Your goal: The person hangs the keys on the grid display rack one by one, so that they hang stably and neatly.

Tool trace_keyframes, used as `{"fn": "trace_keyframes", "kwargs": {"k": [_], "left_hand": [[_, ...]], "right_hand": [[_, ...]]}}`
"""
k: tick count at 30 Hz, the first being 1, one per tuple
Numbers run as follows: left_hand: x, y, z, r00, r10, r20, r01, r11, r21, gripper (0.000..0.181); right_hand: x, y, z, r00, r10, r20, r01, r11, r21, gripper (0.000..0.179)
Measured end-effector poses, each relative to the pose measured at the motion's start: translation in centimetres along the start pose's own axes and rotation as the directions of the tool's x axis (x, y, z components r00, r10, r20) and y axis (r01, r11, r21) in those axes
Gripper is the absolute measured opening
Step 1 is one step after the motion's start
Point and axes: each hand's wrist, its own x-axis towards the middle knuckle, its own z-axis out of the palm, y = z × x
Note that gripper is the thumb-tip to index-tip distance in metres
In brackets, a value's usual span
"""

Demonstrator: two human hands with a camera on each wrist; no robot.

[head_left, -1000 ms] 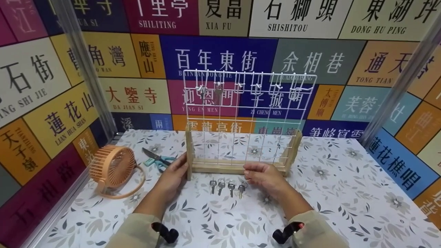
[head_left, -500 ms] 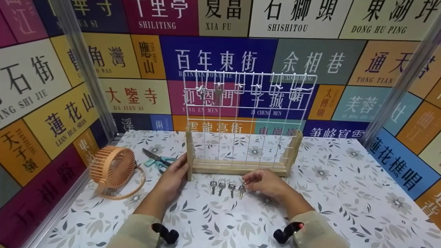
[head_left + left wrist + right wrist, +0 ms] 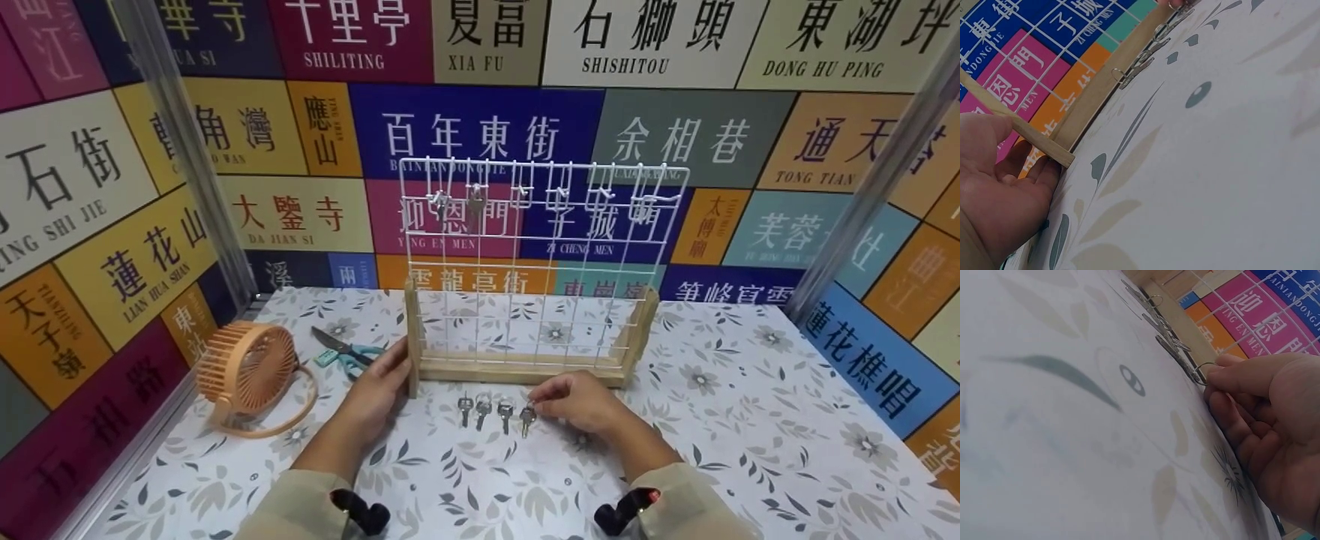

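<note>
A white wire grid rack (image 3: 525,242) stands upright in a wooden base. My left hand (image 3: 379,377) holds the rack's left wooden post; the left wrist view shows the thumb (image 3: 985,128) on one side and fingers behind it. Several keys lie in a row on the cloth before the base. With thumb and fingertips my right hand (image 3: 581,403) pinches the ring (image 3: 1202,373) of the rightmost key (image 3: 528,418). That key's blade still appears to lie on the cloth. Keys (image 3: 476,202) also hang from two hooks at the rack's upper left.
An orange desk fan (image 3: 251,375) stands at the left. Between fan and rack lie teal-handled scissors (image 3: 346,351). More white hooks (image 3: 600,196) line the rack's top. Walls of coloured signs (image 3: 480,120) enclose the back and sides of the flower-patterned table cloth (image 3: 750,390).
My right hand has come down from beside the rack's base to the rightmost key and taken its ring. The left hand stays on the post.
</note>
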Motion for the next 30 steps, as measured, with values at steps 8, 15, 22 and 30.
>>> {"fn": "trace_keyframes", "kwargs": {"k": [8,15,22,30], "left_hand": [[0.0,0.1,0.0,1.000,-0.013,0.000,0.013,1.000,-0.026,0.050],[0.0,-0.2,0.0,0.998,0.063,0.020,-0.063,0.998,0.016,0.054],[0.2,-0.1,0.0,0.998,0.068,0.011,-0.068,0.997,0.028,0.053],[0.2,0.0,-0.1,0.999,0.035,-0.003,-0.035,0.998,0.059,0.054]], "right_hand": [[-0.1,-0.5,-0.3,0.998,-0.052,-0.038,0.058,0.987,0.148,0.028],[-0.4,-2.2,-0.4,0.993,-0.064,-0.095,0.090,0.951,0.296,0.032],[-1.2,-5.3,-0.6,0.973,-0.128,-0.190,0.193,0.904,0.381,0.031],[-2.4,-8.6,-1.1,0.941,-0.151,-0.301,0.289,0.822,0.491,0.021]]}}
